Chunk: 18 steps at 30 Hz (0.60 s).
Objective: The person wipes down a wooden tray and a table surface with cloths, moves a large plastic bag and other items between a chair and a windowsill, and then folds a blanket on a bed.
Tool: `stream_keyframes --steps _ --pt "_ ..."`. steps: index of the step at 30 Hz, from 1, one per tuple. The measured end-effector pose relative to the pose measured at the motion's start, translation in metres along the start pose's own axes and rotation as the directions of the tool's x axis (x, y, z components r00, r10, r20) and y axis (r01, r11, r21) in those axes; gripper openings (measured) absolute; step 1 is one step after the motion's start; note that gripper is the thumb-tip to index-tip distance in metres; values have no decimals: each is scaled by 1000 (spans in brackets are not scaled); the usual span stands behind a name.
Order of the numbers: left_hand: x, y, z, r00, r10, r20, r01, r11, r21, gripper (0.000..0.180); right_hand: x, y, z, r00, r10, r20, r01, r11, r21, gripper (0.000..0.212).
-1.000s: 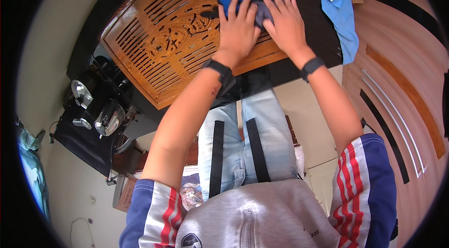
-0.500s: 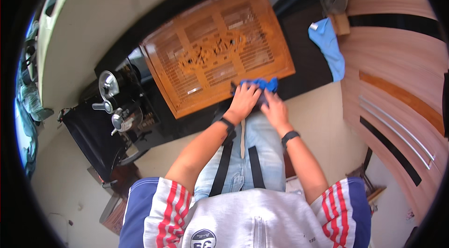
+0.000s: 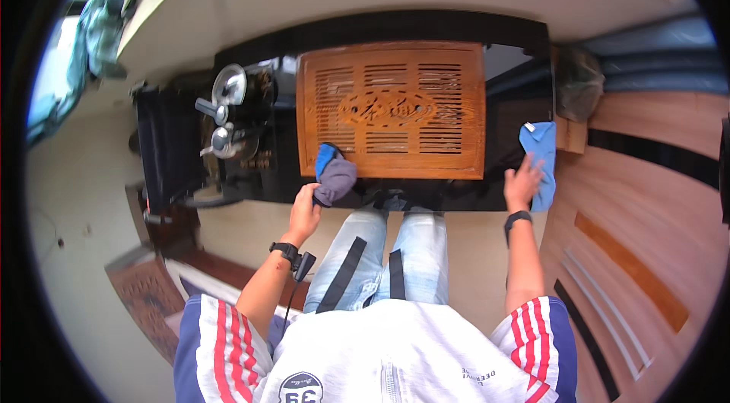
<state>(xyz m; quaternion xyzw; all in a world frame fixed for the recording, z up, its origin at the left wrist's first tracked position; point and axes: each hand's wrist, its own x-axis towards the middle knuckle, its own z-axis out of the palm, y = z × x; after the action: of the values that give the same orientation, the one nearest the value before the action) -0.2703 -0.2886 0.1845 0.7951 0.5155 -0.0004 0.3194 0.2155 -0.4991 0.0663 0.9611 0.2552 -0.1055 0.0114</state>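
My left hand (image 3: 305, 211) is closed on the lower end of a bunched grey and blue cloth (image 3: 337, 179), which overlaps the near left corner of a wooden tea tray (image 3: 391, 166). The tray is orange-brown, with slots and a carved oval in its middle. Far to the right, my right hand (image 3: 523, 181) is open, fingers apart, at the left edge of a light blue cloth (image 3: 540, 148). Its fingertips overlap that cloth, which lies flat on the right end of the black table (image 3: 517, 99); whether they press on it I cannot tell.
Two metal pots (image 3: 228, 85) with lids and handles stand left of the tray. A black chair (image 3: 163, 148) is beside the table's left end. To the right are a clear plastic bag (image 3: 580, 84) and a wood-grain cabinet (image 3: 639, 175) with black strips.
My hands, together at the tray's near edge before, are now apart. The left has carried the grey and blue cloth leftward; the right has moved to the light blue cloth. The view has turned.
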Motion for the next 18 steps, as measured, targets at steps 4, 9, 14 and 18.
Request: stream_keyframes --steps 4,9,14,18 --pt "-49 -29 -1 978 -167 -126 165 986 -28 46 35 54 29 989 -44 139 37 998 50 54" --pt "-108 -37 -2 916 -358 -181 352 934 -63 49 11 41 52 957 -161 239 142 985 98 39" --pt "-154 -40 -3 870 -447 -210 427 894 -135 49 7 1 61 963 -254 90 197 891 409 34" --pt "-217 -55 4 788 -565 -243 531 824 -197 50 -36 -119 19 883 -470 -24 392 707 588 31"
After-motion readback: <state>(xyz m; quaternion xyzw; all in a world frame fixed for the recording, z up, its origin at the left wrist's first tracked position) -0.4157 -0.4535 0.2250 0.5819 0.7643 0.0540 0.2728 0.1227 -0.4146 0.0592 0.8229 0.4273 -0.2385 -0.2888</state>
